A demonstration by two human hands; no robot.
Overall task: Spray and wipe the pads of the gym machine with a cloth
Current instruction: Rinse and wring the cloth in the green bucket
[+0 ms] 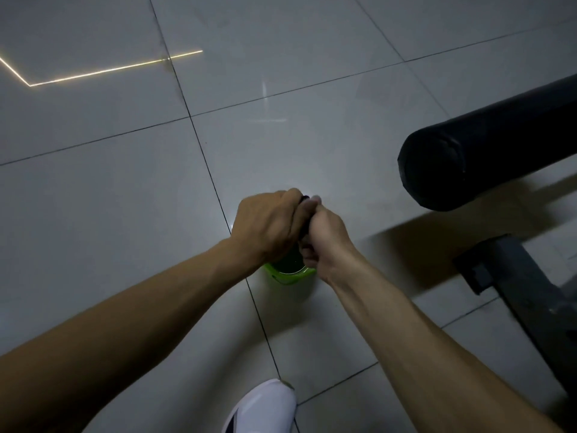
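Observation:
A green spray bottle [288, 273] is seen from above at the centre of the head view, mostly hidden under my two hands. My left hand [265, 226] grips its dark top from the left. My right hand [321, 235] has its fingers curled round the same top from the right, touching the left hand. A black cylindrical roller pad [487, 151] of the gym machine reaches in from the right, a short way beyond my right hand. No cloth is in view.
The dark metal frame [512, 276] of the machine stands on the floor at the right, below the pad. Grey floor tiles [125, 182] spread to the left and beyond. My white shoe [265, 407] is at the bottom centre.

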